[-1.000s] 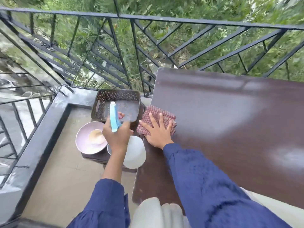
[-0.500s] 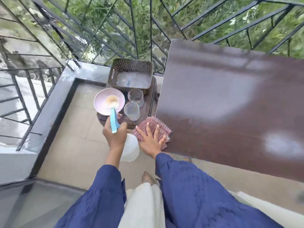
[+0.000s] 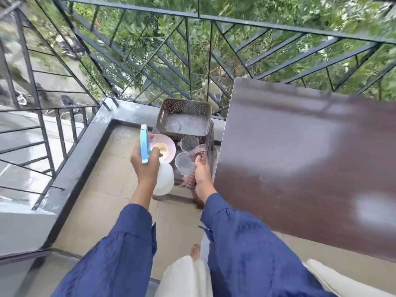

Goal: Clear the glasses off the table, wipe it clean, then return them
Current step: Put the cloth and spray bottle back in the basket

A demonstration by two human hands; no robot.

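The person is standing at the corner of the balcony, and both hands are occupied. The left hand (image 3: 144,168) is wrapping its fingers round the neck of a spray bottle (image 3: 165,179), keeping the blue trigger head upright and the white body hanging below the wrist, probably so nothing drips. The right hand (image 3: 201,172) is pinching a checked cloth (image 3: 199,151) that is dangling bunched from the fingers, over the low stool (image 3: 212,142) and clear of the tabletop (image 3: 300,157).

The far glass (image 3: 189,143) and the near glass (image 3: 183,163) are standing upright on that stool, one behind the other, just beside a pink bowl (image 3: 169,142) and in front of a perforated basket (image 3: 171,108). They seem to be parked there to keep the dark brown tabletop free for wiping, which looks about finished to me: nothing is sitting on the part I can see, and the next job is likely setting bottle and cloth down and carrying the glasses back.

Much is hard to make out. The cloth and the right hand are covering the near glass's right side, so I cannot tell whether they are touching it. The stool is showing only at its edges. Whatever pale lump is lying in the bowl is unclear, and so is whether either glass is holding anything. The tabletop is running out of view at the right, and its pale patches could be wetness or sky glare. The railing (image 3: 278,27) and greenery beyond are smearing with blur.
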